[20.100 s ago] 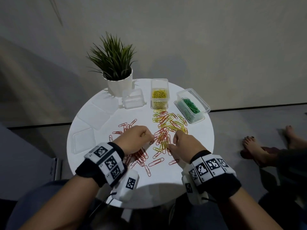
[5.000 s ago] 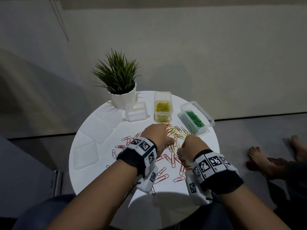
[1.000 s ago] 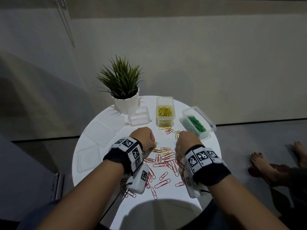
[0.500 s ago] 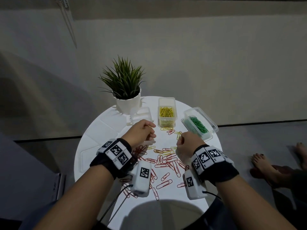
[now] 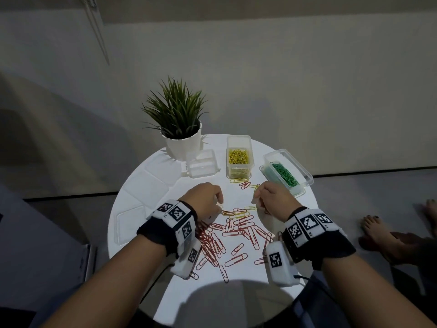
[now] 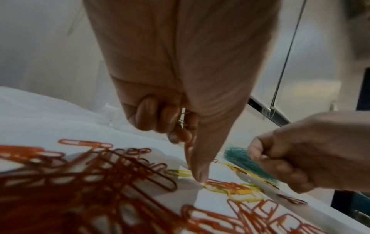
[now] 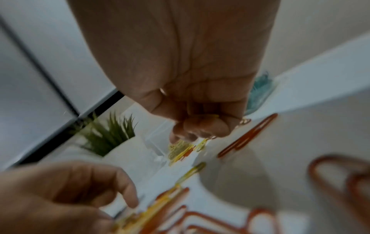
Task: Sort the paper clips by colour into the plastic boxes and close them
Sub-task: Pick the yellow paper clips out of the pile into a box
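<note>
Yellow wire paper clips are seen from the head view to be thinned to a few strands between the hands, whereas twenty seconds ago a dense yellow-and-red heap was spread there. The clear plastic box of yellow clips is fuller, so yellow sorting is judged nearly done. Red wire paper clips are left scattered on the round white desk. The left hand, lifted half a second ago, is lowered again to the desk, fingers curled. The right hand is held curled just before the clear plastic box of green clips. A small empty clear box is set beside a potted green plant in a white pot; flat clear lids are laid at the desk's left, so no box is closed yet.

From the left wrist view, yellow clips are seen kept inside the curled fingers of the left hand, while one fingertip is pressed at a yellow clip on the desk. Red clips are tangled alongside and are judged to hinder clean picking.

From the right wrist view, blurred, the right hand is closed, with a yellow strand pinched in it.
</note>
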Motion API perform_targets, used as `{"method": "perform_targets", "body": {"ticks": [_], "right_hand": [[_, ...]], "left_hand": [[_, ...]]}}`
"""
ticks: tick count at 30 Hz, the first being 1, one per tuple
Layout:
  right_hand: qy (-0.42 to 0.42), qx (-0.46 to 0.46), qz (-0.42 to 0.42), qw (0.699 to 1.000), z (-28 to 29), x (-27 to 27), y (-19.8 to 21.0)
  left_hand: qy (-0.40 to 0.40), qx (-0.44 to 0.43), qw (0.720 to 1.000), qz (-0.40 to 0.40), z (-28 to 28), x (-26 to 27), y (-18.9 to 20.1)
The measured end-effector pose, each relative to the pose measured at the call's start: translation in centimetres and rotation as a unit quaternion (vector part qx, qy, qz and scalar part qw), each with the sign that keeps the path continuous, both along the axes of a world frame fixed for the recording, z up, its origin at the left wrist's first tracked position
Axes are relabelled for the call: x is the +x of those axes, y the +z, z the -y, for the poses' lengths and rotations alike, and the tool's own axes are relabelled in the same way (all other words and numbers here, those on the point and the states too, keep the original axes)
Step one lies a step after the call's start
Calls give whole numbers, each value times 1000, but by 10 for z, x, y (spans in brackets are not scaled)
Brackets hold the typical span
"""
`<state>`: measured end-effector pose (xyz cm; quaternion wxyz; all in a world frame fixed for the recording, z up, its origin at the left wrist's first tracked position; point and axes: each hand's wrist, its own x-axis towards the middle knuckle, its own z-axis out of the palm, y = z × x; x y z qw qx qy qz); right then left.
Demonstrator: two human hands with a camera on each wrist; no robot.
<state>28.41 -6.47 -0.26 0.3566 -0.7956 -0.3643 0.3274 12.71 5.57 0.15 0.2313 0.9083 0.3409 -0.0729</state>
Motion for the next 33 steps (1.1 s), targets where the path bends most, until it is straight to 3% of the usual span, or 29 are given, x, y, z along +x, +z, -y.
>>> {"method": "perform_targets", "body": {"ticks": [4, 9, 11, 13, 15, 17, 18, 19, 21, 22, 23, 24, 25, 27, 28, 29, 30, 31, 33], "right_hand": [[135, -129, 222, 957, -4, -3, -3], [200, -228, 289, 908, -18, -4, 2], [204, -241, 279, 907, -19, -7, 7], [187, -210, 244, 928, -15, -8, 9], [131, -139, 142, 971, -6, -4, 8], [66, -65, -36, 995, 5, 0, 9], [42, -29, -144, 988, 10, -1, 10], [20, 3, -247, 969, 15, -2, 12], [-9, 43, -372, 927, 19, -5, 17], [-19, 56, -402, 914, 19, -8, 19], [-24, 61, -414, 908, 18, -9, 20], [-23, 57, -409, 911, 16, -11, 21], [-6, 42, -359, 932, 15, -13, 21], [77, -14, -111, 991, 11, -16, 20], [125, -31, 21, 991, 8, -17, 17], [161, -41, 111, 980, 4, -19, 15], [182, -56, 166, 967, 1, -21, 12], [195, -71, 200, 957, -2, -24, 9], [214, -105, 242, 941, -9, -28, 5]], "left_hand": [[2, 1, 1000, 10, 3, -1, -6], [-6, -9, 1000, -5, 1, -1, -6], [-18, 7, 1000, -17, 3, -2, -6], [-23, 34, 999, -16, 3, -5, -5], [-15, 15, 1000, 19, 0, -9, -3], [53, -92, 989, 102, -2, -13, -1], [116, -182, 963, 159, -3, -16, 1], [180, -287, 914, 224, -1, -17, 3], [251, -471, 770, 350, 2, -21, 8], [261, -524, 713, 387, 4, -22, 12], [263, -555, 677, 406, 6, -23, 15], [261, -571, 659, 413, 8, -23, 17], [265, -579, 652, 411, 9, -21, 18], [269, -569, 681, 376, 9, -15, 16], [252, -532, 732, 342, 10, -12, 15], [217, -454, 812, 294, 10, -8, 13], [163, -343, 895, 235, 10, -5, 11], [105, -225, 952, 177, 10, -2, 8], [25, -68, 993, 88, 13, 2, 2]]}}
